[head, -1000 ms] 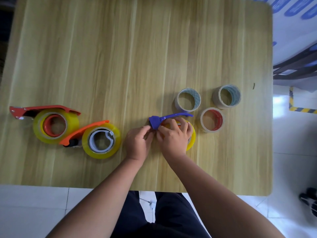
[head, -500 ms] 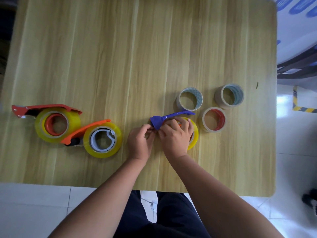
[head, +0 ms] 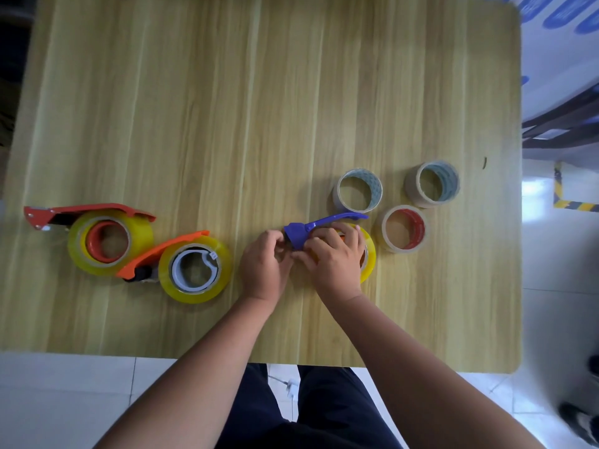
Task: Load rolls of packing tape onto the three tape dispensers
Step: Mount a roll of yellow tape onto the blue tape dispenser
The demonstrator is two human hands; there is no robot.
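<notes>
A blue tape dispenser (head: 319, 223) lies near the table's front middle with a yellow tape roll (head: 369, 256) on it. My right hand (head: 334, 257) covers that roll and presses on it. My left hand (head: 264, 264) pinches at the dispenser's blade end, fingers closed; what they hold is hidden. At the left lie a red dispenser (head: 87, 210) with a yellow roll (head: 108, 243) on it and an orange dispenser (head: 162, 251) with a yellow roll (head: 196, 272) on it.
Three loose tape rolls stand right of my hands: one with a blue-patterned core (head: 358, 189), another (head: 432, 183) further right, and a red-cored one (head: 404, 228). The wooden table (head: 227, 108) ends just beyond them at the right edge.
My hands stay on the blue dispenser and its roll; the fingers shifted only slightly. The camera view drifted a little.
</notes>
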